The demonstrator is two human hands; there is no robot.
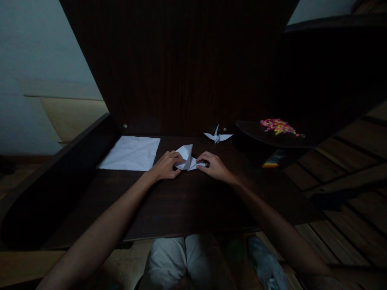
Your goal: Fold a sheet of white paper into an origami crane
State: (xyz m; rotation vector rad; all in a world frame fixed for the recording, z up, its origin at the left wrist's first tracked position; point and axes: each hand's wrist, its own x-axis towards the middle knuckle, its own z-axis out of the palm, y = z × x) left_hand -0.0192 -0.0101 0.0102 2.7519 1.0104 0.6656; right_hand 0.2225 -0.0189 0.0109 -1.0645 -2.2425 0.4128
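Observation:
A partly folded sheet of white paper (pixel 188 156) lies on the dark desk in front of me, one flap standing up at its middle. My left hand (pixel 167 164) grips its left side, thumb and fingers closed on the edge. On the right side, my right hand (pixel 214 165) pinches a narrow folded end of the same paper between thumb and fingertips. Behind it stands a finished white paper crane (pixel 217 136) with wings spread. To the left a creased white sheet (pixel 130 153) lies flat.
A small raised shelf (pixel 256 135) at the right bears a heap of colourful small pieces (pixel 279 126). A dark side panel (pixel 60 177) bounds the desk (pixel 181 209) at the left, and a tall dark back board (pixel 181 72) rises behind. Wooden slats (pixel 356 161) show at far right.

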